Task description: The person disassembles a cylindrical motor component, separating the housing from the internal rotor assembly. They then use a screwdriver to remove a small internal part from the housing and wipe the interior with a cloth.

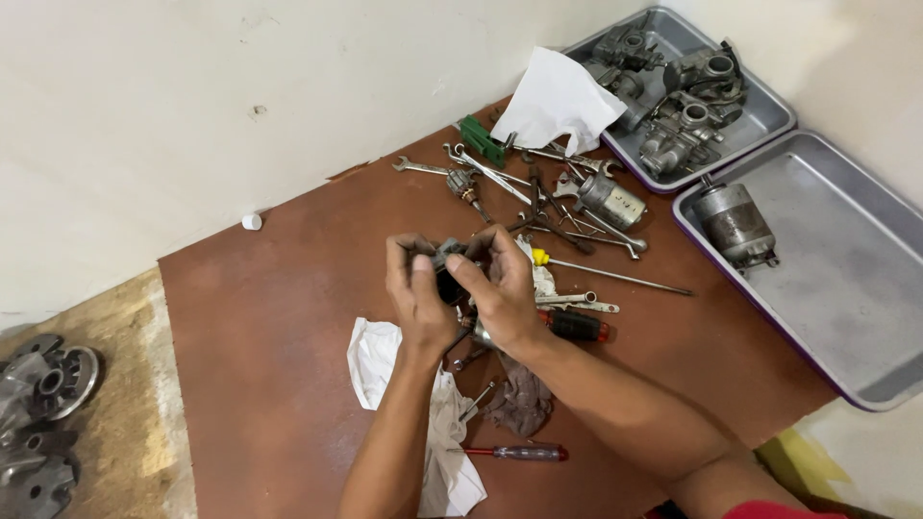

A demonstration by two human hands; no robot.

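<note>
Hands meet over a brown board on the floor: the left hand [415,293] and right hand [502,288] together grip a small dark metal part [445,267], fingers [481,242] of both pinched around it, held just above the board [269,365]. Below the wrists lie a white rag [373,358], a dark cloth [519,404] and a red-handled screwdriver [514,452]. Beyond the hands sprawl wrenches [481,171], a yellow-tipped rod [606,276] and a cylindrical metal component [611,200]. Two grey trays sit at right, the far tray [769,120] filled with carburettors [685,125], the near tray [836,279] holding a small motor [735,224].
</note>
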